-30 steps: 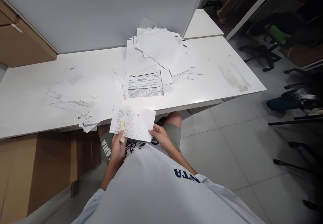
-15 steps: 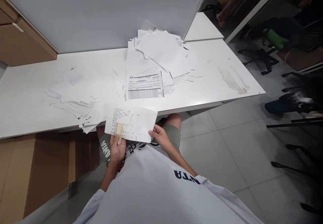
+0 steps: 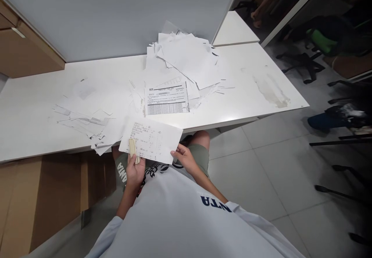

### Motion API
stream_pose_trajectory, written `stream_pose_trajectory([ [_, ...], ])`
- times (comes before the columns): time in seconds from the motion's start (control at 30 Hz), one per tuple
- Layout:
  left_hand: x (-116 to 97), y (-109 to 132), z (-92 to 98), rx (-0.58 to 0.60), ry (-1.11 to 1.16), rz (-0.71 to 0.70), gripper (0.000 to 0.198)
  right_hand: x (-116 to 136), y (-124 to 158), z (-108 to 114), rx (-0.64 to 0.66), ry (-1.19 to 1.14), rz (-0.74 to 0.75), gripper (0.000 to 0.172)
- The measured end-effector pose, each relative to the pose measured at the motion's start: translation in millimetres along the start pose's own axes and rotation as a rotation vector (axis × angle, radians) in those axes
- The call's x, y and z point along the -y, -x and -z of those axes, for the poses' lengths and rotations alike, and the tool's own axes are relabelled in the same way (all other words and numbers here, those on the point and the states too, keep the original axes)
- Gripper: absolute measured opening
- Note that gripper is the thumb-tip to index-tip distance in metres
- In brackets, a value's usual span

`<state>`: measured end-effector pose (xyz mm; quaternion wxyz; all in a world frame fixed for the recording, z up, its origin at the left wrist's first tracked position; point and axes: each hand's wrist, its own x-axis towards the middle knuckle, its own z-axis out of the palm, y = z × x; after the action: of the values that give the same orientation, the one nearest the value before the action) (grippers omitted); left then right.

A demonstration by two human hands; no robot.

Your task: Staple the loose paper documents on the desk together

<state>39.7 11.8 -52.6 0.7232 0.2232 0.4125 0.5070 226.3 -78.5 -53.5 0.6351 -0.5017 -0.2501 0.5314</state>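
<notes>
My left hand (image 3: 135, 171) grips a small cream stapler (image 3: 132, 150) against the lower left edge of a white handwritten sheet (image 3: 152, 141). My right hand (image 3: 184, 158) pinches the sheet's lower right corner. The sheet is held just over the front edge of the white table (image 3: 247, 79). Beyond it lies a printed form with a table of figures (image 3: 167, 99), on top of a loose pile of white papers (image 3: 186, 58). More paper scraps and sheets (image 3: 87, 112) lie to the left, close to my left hand.
A grey partition (image 3: 116, 17) rises behind the table, with a wooden cabinet (image 3: 23, 52) at upper left. Cardboard (image 3: 55, 199) stands below the table's left side. Office chairs (image 3: 302, 62) stand on the tiled floor (image 3: 247, 180) at right.
The handwritten sheet has turned slightly clockwise and shifted a little. The stapler has tilted and moved slightly left with my left hand.
</notes>
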Motion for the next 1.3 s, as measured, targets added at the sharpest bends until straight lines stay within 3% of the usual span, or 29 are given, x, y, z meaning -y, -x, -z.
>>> stream_pose_trajectory([
  [0.13,0.0,-6.0,4.0,-0.059,-0.013,-0.044,0.048,0.7,-1.6,-0.5,0.022,0.012,0.003,0.044],
  [0.43,-15.9,-12.4,3.0,-0.045,-0.024,-0.017,0.04,4.2,-6.5,-5.3,0.001,0.015,-0.013,0.041],
  [0.6,-18.1,-11.9,-0.2,-0.013,-0.003,-0.055,0.046,5.6,-6.2,-4.0,-0.003,0.026,-0.011,0.042],
  [0.93,-19.2,-25.8,17.1,-0.069,-0.019,-0.048,0.041,7.1,-4.6,-3.0,0.038,0.052,0.021,0.037],
  [1.3,-21.9,-23.5,25.1,-0.01,-0.136,0.017,0.057,9.4,-5.8,-5.8,0.009,0.087,0.041,0.037],
])
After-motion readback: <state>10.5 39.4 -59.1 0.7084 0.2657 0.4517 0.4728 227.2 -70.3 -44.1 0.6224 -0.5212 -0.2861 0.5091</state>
